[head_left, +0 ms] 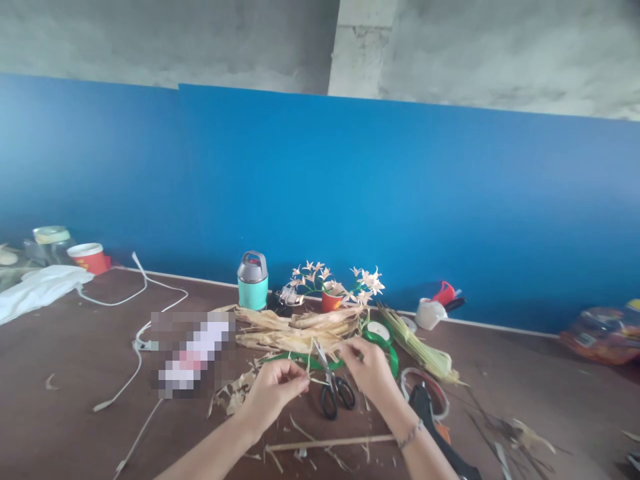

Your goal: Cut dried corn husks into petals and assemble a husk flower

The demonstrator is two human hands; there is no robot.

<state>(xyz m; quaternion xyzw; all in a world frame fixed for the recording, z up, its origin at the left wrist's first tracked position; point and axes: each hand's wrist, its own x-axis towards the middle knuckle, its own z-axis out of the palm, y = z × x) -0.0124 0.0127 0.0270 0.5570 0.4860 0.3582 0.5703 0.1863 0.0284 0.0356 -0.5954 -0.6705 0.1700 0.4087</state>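
Observation:
My left hand [281, 387] is closed in a pinch, with a thin pale strip of husk [309, 363] rising from its fingertips. To its right, my right hand [369, 365] has its thumb and fingers curled together at the edge of the dried corn husks [295, 331]; whatever lies between the fingertips is too small to make out. Black-handled scissors [330, 393] lie on the table between both hands, blades pointing away from me. Behind the hands runs a green ribbon [393, 363], partly hidden by my right hand. A thin stick [330, 443] lies nearer to me.
A teal flask [253, 292] and a red cup [331, 301] with pale handmade flowers stand behind the husks. Greenish husks [425, 347], a tape roll [440, 399] and a black glue gun [435, 430] lie right. A white cable [131, 380] and a blurred-out object [195, 360] lie left.

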